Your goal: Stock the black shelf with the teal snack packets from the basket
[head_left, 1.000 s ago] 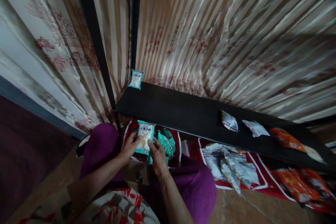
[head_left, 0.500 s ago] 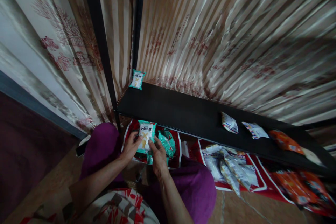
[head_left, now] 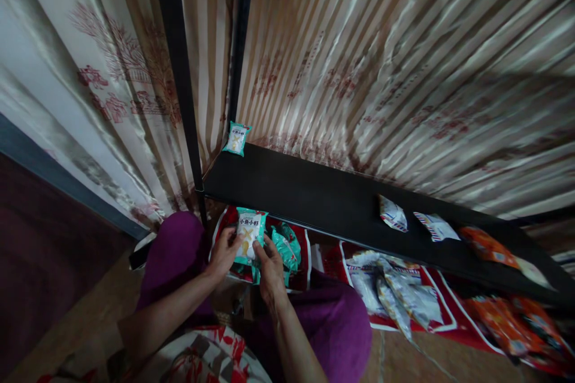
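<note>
Between hands, packet lengthwise toward shelf

Two hands, one green bag held, shelf's got another green bag plus two white bags; three red boxes below.

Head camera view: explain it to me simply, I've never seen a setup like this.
There is no machine here: these are a person's bare hands, filmed from a camera worn on the head, looking forward and down. The left hand and right hand hold a teal-and-white packet between them, printed side up. Beyond is a black shelf. On it, a similar packet stands in the far left corner; toward the right lie two whitish packets and an orange one. Below, red containers with white edges hold more packets.
</note>
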`<state>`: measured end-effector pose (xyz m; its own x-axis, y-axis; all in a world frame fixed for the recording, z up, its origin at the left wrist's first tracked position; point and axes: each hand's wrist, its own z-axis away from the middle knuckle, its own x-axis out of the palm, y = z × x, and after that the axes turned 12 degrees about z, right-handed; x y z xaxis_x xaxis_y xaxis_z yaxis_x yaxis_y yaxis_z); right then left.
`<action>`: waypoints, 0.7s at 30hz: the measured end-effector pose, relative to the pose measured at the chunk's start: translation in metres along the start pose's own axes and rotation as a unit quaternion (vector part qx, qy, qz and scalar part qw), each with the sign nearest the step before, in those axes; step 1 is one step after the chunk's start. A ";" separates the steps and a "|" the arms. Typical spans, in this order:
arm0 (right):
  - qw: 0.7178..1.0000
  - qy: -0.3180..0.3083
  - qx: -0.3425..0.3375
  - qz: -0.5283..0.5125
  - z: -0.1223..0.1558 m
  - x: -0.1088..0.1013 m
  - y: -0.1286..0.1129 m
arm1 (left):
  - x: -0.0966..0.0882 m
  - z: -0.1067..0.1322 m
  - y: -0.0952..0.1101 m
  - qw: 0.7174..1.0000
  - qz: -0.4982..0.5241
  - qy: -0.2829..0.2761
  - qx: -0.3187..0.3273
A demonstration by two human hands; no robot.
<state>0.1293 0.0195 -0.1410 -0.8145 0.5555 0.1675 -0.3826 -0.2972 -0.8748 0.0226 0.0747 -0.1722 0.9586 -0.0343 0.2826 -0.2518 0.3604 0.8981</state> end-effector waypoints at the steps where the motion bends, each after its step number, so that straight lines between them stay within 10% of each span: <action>1: 1.000 -0.001 -0.002 -0.002 0.000 0.001 -0.001 | 0.000 0.000 0.001 1.000 0.003 0.000 -0.001; 21: 1.000 -0.004 -0.016 0.001 -0.010 0.019 -0.015 | -0.007 -0.016 0.008 1.000 0.019 -0.004 0.022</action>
<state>0.1239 0.0420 -0.1296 -0.8183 0.5493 0.1692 -0.3676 -0.2738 -0.8888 0.0164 0.0925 -0.1718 0.9471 -0.0286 0.3197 -0.2943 0.3201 0.9005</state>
